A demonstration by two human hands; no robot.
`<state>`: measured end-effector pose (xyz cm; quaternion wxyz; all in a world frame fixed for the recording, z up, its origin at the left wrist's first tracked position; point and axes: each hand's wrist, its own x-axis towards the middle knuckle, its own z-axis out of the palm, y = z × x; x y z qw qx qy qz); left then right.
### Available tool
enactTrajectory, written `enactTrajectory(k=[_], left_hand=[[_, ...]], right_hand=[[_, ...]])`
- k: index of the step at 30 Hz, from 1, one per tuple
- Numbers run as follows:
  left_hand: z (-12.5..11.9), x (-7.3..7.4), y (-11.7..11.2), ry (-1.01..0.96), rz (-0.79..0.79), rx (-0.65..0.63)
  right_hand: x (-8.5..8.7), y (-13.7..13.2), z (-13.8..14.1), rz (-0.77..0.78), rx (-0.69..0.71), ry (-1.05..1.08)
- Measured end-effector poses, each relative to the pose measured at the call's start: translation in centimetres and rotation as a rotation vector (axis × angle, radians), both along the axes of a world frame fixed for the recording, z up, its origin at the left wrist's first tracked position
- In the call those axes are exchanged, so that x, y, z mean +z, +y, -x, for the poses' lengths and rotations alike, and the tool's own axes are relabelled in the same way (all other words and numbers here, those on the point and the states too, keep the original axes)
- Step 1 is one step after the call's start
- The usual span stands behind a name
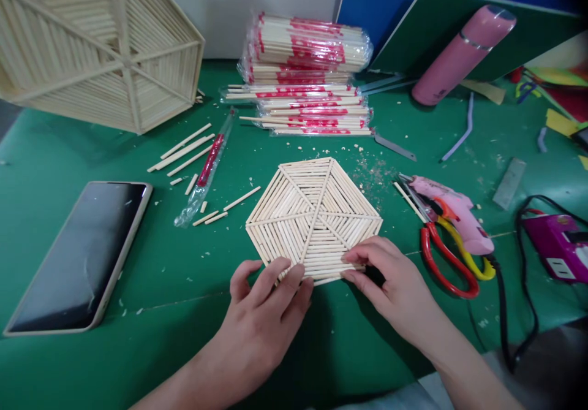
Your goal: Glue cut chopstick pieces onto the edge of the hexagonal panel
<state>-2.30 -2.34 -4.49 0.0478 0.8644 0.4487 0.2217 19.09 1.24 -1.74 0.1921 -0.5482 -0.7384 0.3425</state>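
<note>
A flat hexagonal panel (280, 205) of pale wooden sticks lies on the table, with crossing spokes and rows of sticks between them. At its near edge is a thin wooden stick (328, 281). My left hand (271, 306) covers the panel's near left side, its fingers bent and the fingertips closed around the left end of this stick. My right hand (390, 281) pinches at the same edge, thumb and forefinger around the stick's right end. My fingers partly hide both ends.
A larger stick hexagon (126, 64) leans at the back left. Wrapped chopsticks (307, 79) are stacked behind the panel. A phone (78, 257) and loose cut sticks (186, 151) lie left. Right are red-handled scissors (445, 263), a pink glue gun (459, 214), a purple socket block (555, 244) and a pink flask (463, 54).
</note>
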Motion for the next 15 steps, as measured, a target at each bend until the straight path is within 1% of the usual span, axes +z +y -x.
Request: enactTrajectory(k=[12,15], left_hand=[[-0.1,0.6,0.1,-0.019,0.02,-0.001],[0.0,1.1,0.4,-0.088,0.044,-0.014]], right_hand=[[0.4,0.1,0.0,-0.004,0.011,-0.014],[0.3,0.2,0.0,0.0,0.008,-0.011]])
